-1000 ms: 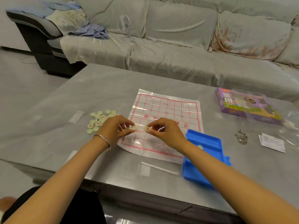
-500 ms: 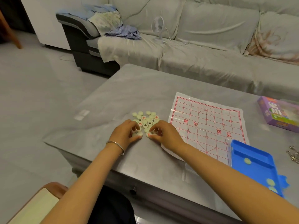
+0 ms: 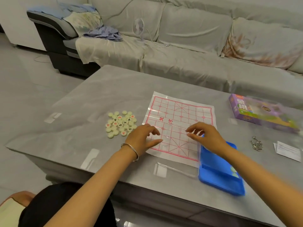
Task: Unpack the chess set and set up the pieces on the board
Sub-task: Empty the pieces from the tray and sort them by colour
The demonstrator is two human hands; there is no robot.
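Left hand (image 3: 143, 138) and right hand (image 3: 207, 137) hovered empty, fingers loose, over the board (image 3: 180, 112); best flatten it before fetching pieces (image 3: 122, 123).

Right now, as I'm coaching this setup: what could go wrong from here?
The thin board sheet looks creased, so pieces may slide on it. The blue tray lies by the table's front edge, under the right forearm; a nudge might drop it. The left hand may scatter the nearby piece pile.
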